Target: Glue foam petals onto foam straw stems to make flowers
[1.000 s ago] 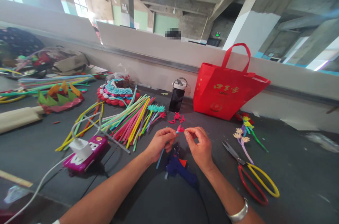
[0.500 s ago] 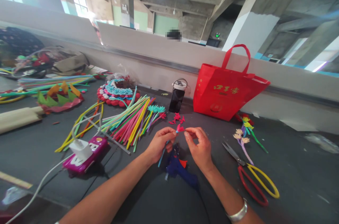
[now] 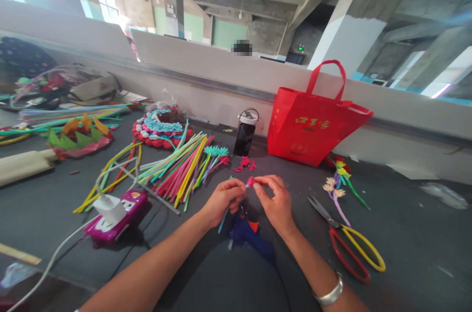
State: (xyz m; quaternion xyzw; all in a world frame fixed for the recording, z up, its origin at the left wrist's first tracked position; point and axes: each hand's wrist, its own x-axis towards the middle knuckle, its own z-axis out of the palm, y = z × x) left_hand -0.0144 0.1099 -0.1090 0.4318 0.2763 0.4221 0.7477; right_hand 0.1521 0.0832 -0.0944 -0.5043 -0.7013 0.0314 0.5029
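In the head view my left hand (image 3: 225,200) pinches a blue pipe cleaner stem (image 3: 222,222), which slants down below my fingers. A small pinkish-red flower head (image 3: 250,181) sits at the stem's top. My right hand (image 3: 273,199) is closed on that flower head with thumb and forefinger. Below both hands a dark blue glue gun (image 3: 250,238) with an orange trigger lies on the table. Several loose red petal pieces (image 3: 245,164) lie just beyond my fingertips.
Scissors (image 3: 344,238) and finished pipe cleaner flowers (image 3: 336,188) lie at right. A red bag (image 3: 313,127) and a phone (image 3: 245,139) propped on a cup stand behind. Left are a pipe cleaner bundle (image 3: 180,169), flower wreath (image 3: 158,130) and purple power strip (image 3: 116,218).
My right fingertips have moved slightly left and now cover part of the red flower head. My left hand stays on the stem. The whole view has shifted a little.
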